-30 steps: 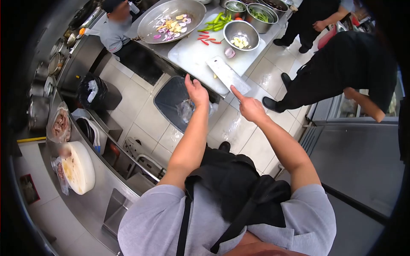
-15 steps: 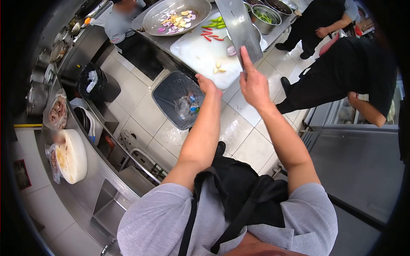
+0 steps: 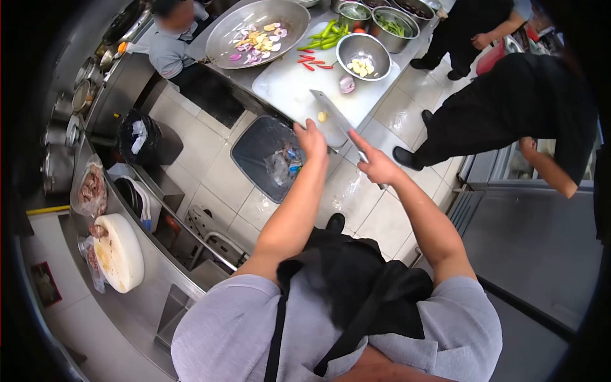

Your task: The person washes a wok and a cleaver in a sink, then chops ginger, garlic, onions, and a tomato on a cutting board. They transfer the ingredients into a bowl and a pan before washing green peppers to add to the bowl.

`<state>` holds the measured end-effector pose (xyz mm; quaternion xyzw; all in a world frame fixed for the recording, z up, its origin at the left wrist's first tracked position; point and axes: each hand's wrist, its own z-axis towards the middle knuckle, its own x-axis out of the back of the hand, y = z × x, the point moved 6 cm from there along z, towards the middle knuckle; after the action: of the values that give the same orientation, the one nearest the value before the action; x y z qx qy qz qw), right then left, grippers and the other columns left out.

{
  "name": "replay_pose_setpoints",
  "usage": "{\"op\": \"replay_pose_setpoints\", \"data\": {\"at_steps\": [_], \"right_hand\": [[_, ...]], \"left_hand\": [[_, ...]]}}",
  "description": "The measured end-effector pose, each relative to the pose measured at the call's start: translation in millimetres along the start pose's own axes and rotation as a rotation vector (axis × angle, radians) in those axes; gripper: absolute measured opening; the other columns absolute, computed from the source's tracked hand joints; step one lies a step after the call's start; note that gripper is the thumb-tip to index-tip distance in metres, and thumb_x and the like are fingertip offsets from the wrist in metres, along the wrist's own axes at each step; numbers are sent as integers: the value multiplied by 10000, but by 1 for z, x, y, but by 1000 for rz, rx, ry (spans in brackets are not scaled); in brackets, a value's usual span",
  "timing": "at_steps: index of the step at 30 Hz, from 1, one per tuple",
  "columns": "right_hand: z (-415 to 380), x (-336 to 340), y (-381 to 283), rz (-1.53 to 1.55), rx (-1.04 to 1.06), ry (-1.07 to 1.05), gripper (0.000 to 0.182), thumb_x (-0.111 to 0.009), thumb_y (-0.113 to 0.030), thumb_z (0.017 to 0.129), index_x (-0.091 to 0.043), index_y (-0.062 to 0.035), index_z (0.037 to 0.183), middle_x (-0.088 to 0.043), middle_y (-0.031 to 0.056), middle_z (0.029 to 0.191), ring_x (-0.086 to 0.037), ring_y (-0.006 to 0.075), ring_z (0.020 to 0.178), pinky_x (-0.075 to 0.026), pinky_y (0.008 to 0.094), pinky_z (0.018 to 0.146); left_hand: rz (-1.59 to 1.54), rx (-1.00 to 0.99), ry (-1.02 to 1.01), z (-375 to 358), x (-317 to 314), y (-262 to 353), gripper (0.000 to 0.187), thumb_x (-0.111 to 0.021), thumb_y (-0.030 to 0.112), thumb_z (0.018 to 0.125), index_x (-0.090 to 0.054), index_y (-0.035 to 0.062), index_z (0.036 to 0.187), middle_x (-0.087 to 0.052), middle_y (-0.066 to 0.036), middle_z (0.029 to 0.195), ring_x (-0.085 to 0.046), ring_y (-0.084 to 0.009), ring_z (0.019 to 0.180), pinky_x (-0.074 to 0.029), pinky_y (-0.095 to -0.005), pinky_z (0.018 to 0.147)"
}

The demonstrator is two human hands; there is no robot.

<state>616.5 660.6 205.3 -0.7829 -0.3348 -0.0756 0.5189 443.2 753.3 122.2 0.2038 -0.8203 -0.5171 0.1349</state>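
Observation:
My right hand (image 3: 379, 167) is closed on the handle of a cleaver (image 3: 335, 113), its index finger along the blade. The blade stands tilted over the near part of the white cutting board (image 3: 280, 79). A pale garlic clove (image 3: 323, 116) lies just left of the blade. My left hand (image 3: 312, 139) is at the board's near edge with its fingers apart, holding nothing I can see. Farther back on the board are a steel bowl (image 3: 363, 57) with peeled cloves, a shallot (image 3: 347, 84), red chilies (image 3: 309, 60) and green chilies (image 3: 330, 35).
A large pan (image 3: 223, 38) with sliced shallots and garlic stands back left. Below the board is a grey bin (image 3: 251, 149). Co-workers stand at right (image 3: 503, 114) and back left (image 3: 168, 54). A round white block (image 3: 124, 254) sits on the left counter.
The cleaver has come down from above the board's right side and now slants near the clove. Fewer cloves lie on the board. The bowl of cloves, earlier behind the blade, is now in plain sight.

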Motion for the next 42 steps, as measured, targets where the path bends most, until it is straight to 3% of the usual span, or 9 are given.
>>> {"op": "replay_pose_setpoints", "data": {"at_steps": [4, 7, 13, 18, 24, 33, 37, 41, 42], "right_hand": [[-37, -1, 12, 914, -7, -150, 872, -544, -24, 879, -133, -277, 1606, -451, 33, 696, -439, 137, 416, -400, 286, 416], [-59, -24, 45, 1340, 27, -103, 763, -533, -64, 915, -205, -269, 1572, -438, 49, 693, -435, 142, 418, -377, 284, 408], [-45, -77, 85, 1677, 100, -62, 504, -496, -144, 1001, -325, -248, 1463, -465, 82, 724, -425, 148, 439, -372, 297, 415], [-22, -116, 65, 1640, -59, -86, 601, -477, -110, 1017, -242, -369, 1507, -465, 55, 772, -439, 144, 488, -422, 319, 469], [8, -85, -13, 1466, -117, -109, 632, -513, -94, 989, -248, -314, 1519, -441, 27, 723, -427, 123, 479, -410, 301, 466], [94, 58, -193, 1037, 137, -36, 621, -570, -90, 957, -313, -208, 1510, -452, 14, 698, -417, 96, 450, -377, 270, 430], [87, 93, -222, 1001, 183, 127, 456, -535, -44, 945, -420, -132, 1377, -447, 12, 682, -418, 96, 451, -377, 271, 429], [51, 97, -189, 882, 78, 206, 547, -519, -38, 941, -379, -144, 1459, -439, 8, 673, -412, 89, 446, -375, 263, 421], [41, 95, -177, 883, 70, 216, 547, -519, -38, 941, -379, -144, 1459, -439, 8, 673, -412, 89, 446, -375, 263, 421]], "left_hand": [[97, -602, -183, -1, 20, 34, 549, -549, 135, 967, -372, -47, 1454, -414, -263, 1477, -423, -390, 1359, -321, -438, 1146], [372, -887, -453, -7, -13, 70, 485, -566, 117, 948, -449, -34, 1394, -428, -265, 1456, -414, -412, 1357, -331, -446, 1144], [777, -1058, -563, 1, -65, 42, 475, -589, 238, 968, -496, -21, 1355, -451, -262, 1431, -393, -457, 1362, -294, -571, 1143], [698, -1042, -628, -14, -70, 39, 446, -588, 219, 964, -511, -12, 1338, -458, -255, 1430, -407, -459, 1352, -301, -577, 1136], [570, -1006, -507, 10, -56, 65, 394, -641, 136, 919, -541, 1, 1276, -439, -261, 1443, -388, -485, 1367, -329, -516, 1149], [276, -1095, -157, 145, -83, 319, 312, -646, 237, 909, -615, 18, 1128, -651, -234, 1159, -590, -405, 1164, -465, -451, 997], [882, -641, -463, 305, -133, 329, 482, -677, 420, 900, -676, -9, 1121, -733, -183, 983, -718, -316, 779, -565, -433, 759], [954, -407, -512, 381, -116, 328, 499, -769, 278, 831, -659, -1, 1230, -746, -161, 956, -729, -243, 716, -587, -369, 687], [1113, -568, -510, 390, -117, 337, 491, -766, 183, 810, -645, -5, 1247, -745, -169, 965, -730, -231, 710, -593, -363, 690]]}}
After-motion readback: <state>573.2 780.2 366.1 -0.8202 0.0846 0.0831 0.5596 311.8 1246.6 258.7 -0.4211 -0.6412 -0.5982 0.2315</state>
